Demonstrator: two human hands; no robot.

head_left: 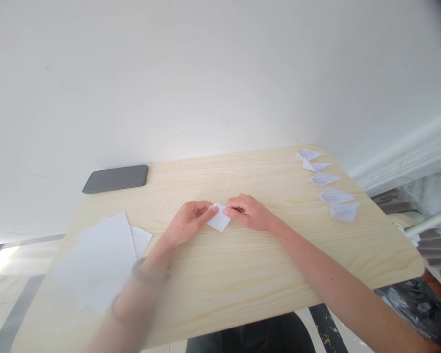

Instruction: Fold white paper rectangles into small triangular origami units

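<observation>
Near the middle of the table, a small piece of folded white paper (220,221) is held between both hands, its lower corner pointing toward me. My left hand (192,219) pinches its left side, thumb on top. On the right side, my right hand (249,213) grips the edge between thumb and curled fingers. A crease runs down the paper's middle. Several folded white paper shapes (325,179) lie in a column along the table's right side, apart from my hands.
A stack of white paper sheets (105,255) lies at the left, partly behind my left forearm. A dark phone (116,179) rests at the table's back left corner. The wooden table (242,284) stands against a white wall (206,73). A black bag (419,304) sits below the right edge.
</observation>
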